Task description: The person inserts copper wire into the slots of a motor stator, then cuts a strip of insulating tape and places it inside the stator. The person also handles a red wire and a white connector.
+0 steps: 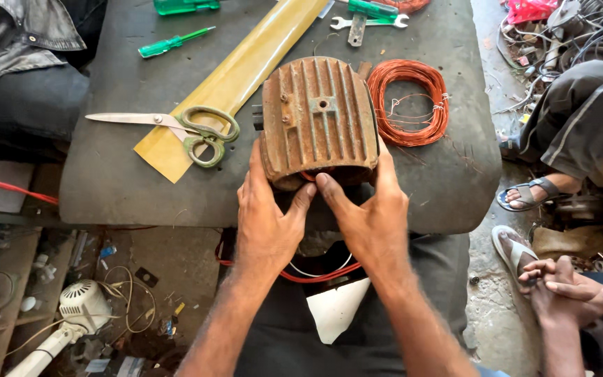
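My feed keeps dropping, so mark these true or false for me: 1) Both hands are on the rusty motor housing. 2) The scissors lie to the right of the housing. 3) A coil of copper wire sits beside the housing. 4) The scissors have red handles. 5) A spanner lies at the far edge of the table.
1) True: the left hand and the right hand both grip the near end of the rusty motor housing.
2) False: the scissors lie to its left, on a yellow sheet.
3) True: the coil of copper wire lies just right of it.
4) False: the handles are green.
5) True: the spanner lies there.
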